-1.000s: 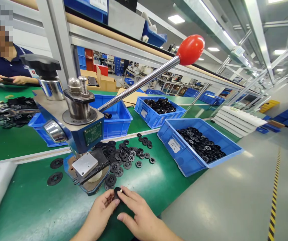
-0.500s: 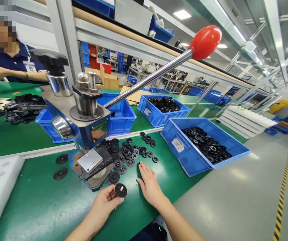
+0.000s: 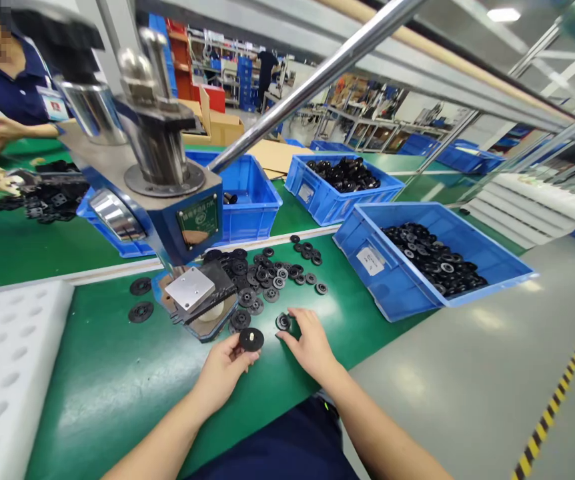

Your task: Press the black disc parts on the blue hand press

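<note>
Green bench runs under me. Just in front of the press base, my left hand has its grip pinching a black disc with a white hub. My right hand, grip spread, touches a small black wheel right of the press. Loose wheels lie beside the press, and a blue bin sits farther right of it.

Position: riding on the person's head, above the green bench.
Facing: looking forward and down, past the hand press.
Nearness: sitting close over the left hand and right hand.
</note>
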Motion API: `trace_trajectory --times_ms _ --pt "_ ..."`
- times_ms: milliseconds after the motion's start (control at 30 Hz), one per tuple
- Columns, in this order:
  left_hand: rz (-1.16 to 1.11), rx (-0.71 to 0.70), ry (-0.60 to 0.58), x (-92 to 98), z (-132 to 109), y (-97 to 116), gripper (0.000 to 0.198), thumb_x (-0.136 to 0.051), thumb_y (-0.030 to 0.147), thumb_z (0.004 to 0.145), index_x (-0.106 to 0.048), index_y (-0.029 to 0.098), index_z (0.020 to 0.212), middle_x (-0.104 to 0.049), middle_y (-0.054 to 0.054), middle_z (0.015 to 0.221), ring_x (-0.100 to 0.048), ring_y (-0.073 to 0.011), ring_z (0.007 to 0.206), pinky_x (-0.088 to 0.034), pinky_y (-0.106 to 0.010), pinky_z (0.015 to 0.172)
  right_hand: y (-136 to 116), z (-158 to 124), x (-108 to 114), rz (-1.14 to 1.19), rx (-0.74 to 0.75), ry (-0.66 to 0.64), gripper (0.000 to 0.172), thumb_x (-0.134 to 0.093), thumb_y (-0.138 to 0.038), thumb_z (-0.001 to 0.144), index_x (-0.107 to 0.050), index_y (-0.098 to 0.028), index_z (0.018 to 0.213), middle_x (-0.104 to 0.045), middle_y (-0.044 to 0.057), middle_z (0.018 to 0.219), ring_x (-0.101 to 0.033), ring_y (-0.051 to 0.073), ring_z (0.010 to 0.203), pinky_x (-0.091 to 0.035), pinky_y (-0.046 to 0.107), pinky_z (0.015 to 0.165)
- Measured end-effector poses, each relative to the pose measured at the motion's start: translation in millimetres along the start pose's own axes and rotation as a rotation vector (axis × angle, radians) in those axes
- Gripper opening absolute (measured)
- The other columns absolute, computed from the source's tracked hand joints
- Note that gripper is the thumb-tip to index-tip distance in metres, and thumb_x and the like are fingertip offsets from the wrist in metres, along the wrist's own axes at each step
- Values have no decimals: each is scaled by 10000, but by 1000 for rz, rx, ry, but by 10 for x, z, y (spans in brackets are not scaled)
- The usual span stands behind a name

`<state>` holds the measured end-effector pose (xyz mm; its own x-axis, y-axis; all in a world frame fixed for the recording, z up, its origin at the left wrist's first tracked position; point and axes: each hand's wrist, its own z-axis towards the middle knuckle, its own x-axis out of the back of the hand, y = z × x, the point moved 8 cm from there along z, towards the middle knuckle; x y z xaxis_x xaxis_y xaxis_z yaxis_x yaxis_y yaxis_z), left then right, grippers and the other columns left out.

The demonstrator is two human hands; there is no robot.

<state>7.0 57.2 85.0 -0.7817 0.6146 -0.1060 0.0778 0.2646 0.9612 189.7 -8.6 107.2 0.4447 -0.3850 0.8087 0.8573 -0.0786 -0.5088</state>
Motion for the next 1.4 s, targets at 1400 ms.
trace_trajectory --times_ms 1400 --pt "489 -824 73 -38 -326 536 209 -571 222 965 -711 203 1120 -751 -90 979 -729 -193 882 -606 -300 761 -1311 -103 419 119 353 31 277 -667 -285 905 -595 -164 1144 -665 98 1001 -586 213 887 -497 382 745"
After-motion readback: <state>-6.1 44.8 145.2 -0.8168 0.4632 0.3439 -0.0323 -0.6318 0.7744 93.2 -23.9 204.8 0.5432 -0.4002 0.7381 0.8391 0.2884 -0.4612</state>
